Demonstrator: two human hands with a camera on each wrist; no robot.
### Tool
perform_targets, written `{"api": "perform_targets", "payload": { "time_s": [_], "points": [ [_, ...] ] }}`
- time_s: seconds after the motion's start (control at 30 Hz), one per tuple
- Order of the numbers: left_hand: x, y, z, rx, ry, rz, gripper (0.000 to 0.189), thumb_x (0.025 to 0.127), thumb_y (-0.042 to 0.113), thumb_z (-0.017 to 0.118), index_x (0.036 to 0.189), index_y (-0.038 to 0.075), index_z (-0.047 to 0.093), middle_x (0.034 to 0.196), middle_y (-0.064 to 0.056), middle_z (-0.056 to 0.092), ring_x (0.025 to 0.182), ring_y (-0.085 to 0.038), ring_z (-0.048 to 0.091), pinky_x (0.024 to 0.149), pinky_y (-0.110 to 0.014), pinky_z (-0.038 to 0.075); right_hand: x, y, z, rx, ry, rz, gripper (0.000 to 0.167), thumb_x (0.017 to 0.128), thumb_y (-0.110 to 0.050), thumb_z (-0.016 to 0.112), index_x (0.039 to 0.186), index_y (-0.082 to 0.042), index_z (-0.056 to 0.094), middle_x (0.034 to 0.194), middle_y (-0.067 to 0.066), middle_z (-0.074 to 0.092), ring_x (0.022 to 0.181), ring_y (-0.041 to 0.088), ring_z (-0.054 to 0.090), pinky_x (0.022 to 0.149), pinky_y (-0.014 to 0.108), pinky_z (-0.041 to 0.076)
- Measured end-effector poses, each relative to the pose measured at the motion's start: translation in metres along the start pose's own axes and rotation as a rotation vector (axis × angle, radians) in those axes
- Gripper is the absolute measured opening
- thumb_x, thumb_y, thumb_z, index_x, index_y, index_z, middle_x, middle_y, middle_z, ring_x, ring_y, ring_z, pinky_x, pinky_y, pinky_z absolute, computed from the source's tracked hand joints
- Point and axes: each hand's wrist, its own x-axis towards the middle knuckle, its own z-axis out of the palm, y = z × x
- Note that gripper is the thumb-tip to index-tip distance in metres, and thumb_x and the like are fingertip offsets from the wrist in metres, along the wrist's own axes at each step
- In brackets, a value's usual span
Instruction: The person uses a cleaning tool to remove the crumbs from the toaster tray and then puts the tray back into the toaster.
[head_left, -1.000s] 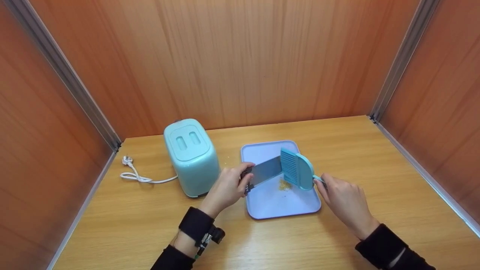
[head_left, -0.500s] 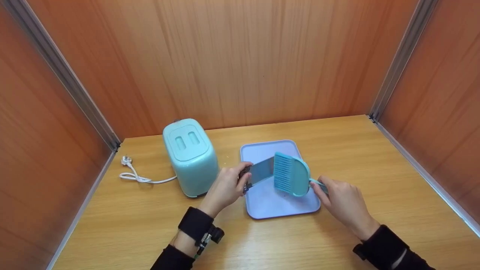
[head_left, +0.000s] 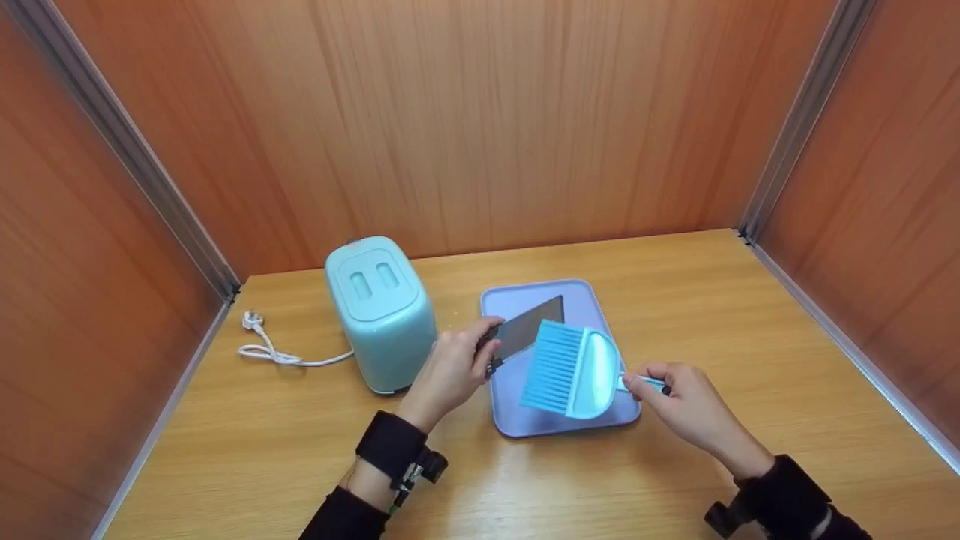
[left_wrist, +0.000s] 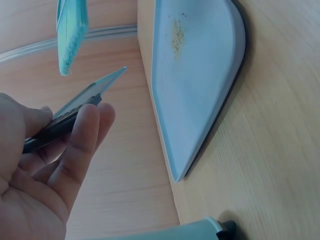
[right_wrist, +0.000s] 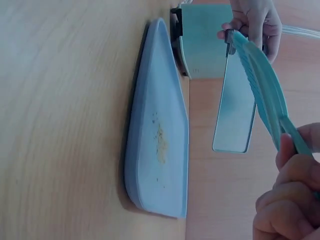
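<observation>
My left hand (head_left: 454,367) grips the dark handle end of a flat metal toaster crumb tray (head_left: 532,324), thumb on one side and fingers on the other. The crumb tray is tilted, raised over a lilac tray (head_left: 517,421). In my right hand (head_left: 694,405) is the thin handle of a teal brush (head_left: 594,379), its bristles pointing left. A gap shows between the bristles (left_wrist: 72,42) and the crumb tray in the left wrist view. Yellowish crumbs (right_wrist: 161,145) lie scattered on the lilac tray; the brush hides them in the head view.
A mint-green toaster (head_left: 382,322) stands on the wooden table left of the lilac tray. Its white cord (head_left: 292,360) and plug (head_left: 253,321) lie further left. A few specks sit on the table beside the toaster. Wooden panels enclose the back and sides.
The brush has swept left and toward me, off the crumb tray's face, and turned its broad side up. The crumb tray has tilted a little; my left hand has hardly moved.
</observation>
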Motion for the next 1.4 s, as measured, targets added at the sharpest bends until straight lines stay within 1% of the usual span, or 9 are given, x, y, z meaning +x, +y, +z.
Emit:
{"api": "perform_targets", "payload": {
  "time_s": [0.13,0.2,0.33,0.4,0.53,0.83,0.97,1.13,1.4],
  "points": [
    [-0.001,0.002,0.002,0.031,0.023,0.049,0.031,0.111,0.015,0.061,0.14,0.01,0.067,0.116,-0.011,0.079,0.084,-0.016,0.07,0.075,-0.032,0.067,-0.002,0.0,0.011,0.073,-0.123,-0.052,0.036,0.107,-0.032,0.066,0.085,-0.004,0.07,0.076,-0.001,0.058,0.07,0.007,0.046,0.061,0.02,0.037],
    [-0.001,0.003,0.003,0.041,0.028,0.074,0.03,0.11,0.015,0.061,0.14,0.011,0.067,0.114,-0.011,0.079,0.084,-0.016,0.069,0.077,-0.034,0.066,-0.002,-0.001,0.017,0.083,-0.164,-0.077,0.038,0.108,-0.031,0.066,0.084,-0.002,0.069,0.077,0.0,0.06,0.07,0.006,0.047,0.063,0.019,0.038],
    [0.0,0.005,0.005,0.051,0.017,0.116,0.03,0.111,0.016,0.061,0.14,0.012,0.068,0.111,-0.01,0.08,0.082,-0.015,0.07,0.08,-0.033,0.067,-0.002,-0.003,0.025,0.088,-0.215,-0.079,0.042,0.108,-0.033,0.065,0.084,0.002,0.066,0.078,0.0,0.058,0.073,0.007,0.05,0.066,0.019,0.039],
    [0.0,0.006,0.006,0.052,0.01,0.129,0.031,0.111,0.016,0.06,0.141,0.012,0.067,0.115,-0.011,0.08,0.086,-0.015,0.073,0.085,-0.034,0.068,-0.002,-0.004,0.028,0.091,-0.23,-0.076,0.044,0.108,-0.033,0.065,0.084,0.003,0.065,0.078,-0.001,0.057,0.074,0.008,0.051,0.067,0.019,0.039],
    [0.0,0.006,0.007,0.062,0.008,0.148,0.031,0.111,0.015,0.06,0.142,0.013,0.067,0.125,-0.012,0.079,0.096,-0.016,0.077,0.093,-0.037,0.067,-0.001,-0.004,0.029,0.096,-0.239,-0.066,0.045,0.108,-0.034,0.065,0.086,0.005,0.064,0.077,-0.001,0.055,0.076,0.01,0.051,0.068,0.02,0.039],
    [0.001,0.008,0.008,0.099,-0.001,0.165,0.032,0.111,0.017,0.06,0.143,0.016,0.067,0.125,-0.01,0.079,0.096,-0.014,0.077,0.091,-0.033,0.067,0.0,-0.001,0.029,0.087,-0.239,-0.023,0.047,0.108,-0.036,0.064,0.084,0.005,0.064,0.075,-0.002,0.053,0.074,0.01,0.05,0.067,0.02,0.037],
    [0.0,0.008,0.009,0.102,-0.007,0.163,0.032,0.111,0.016,0.06,0.143,0.017,0.066,0.121,-0.008,0.08,0.088,-0.012,0.075,0.087,-0.029,0.067,0.0,0.001,0.027,0.09,-0.218,-0.011,0.045,0.107,-0.035,0.065,0.084,0.003,0.065,0.078,0.002,0.058,0.077,0.011,0.051,0.068,0.021,0.039],
    [-0.001,0.006,0.009,0.136,0.012,0.184,0.032,0.111,0.015,0.061,0.142,0.016,0.067,0.116,-0.007,0.081,0.089,-0.013,0.077,0.084,-0.029,0.067,-0.003,0.003,0.024,0.096,-0.185,-0.019,0.043,0.107,-0.032,0.066,0.083,0.005,0.065,0.076,-0.002,0.057,0.073,0.007,0.049,0.066,0.02,0.038],
    [-0.002,0.006,0.01,0.187,0.017,0.204,0.032,0.111,0.015,0.061,0.142,0.015,0.067,0.124,-0.008,0.08,0.105,-0.017,0.08,0.09,-0.035,0.068,-0.004,-0.002,0.026,0.125,-0.234,-0.051,0.044,0.108,-0.031,0.065,0.084,0.006,0.065,0.077,-0.001,0.057,0.073,0.007,0.048,0.065,0.019,0.037]
  ]
}}
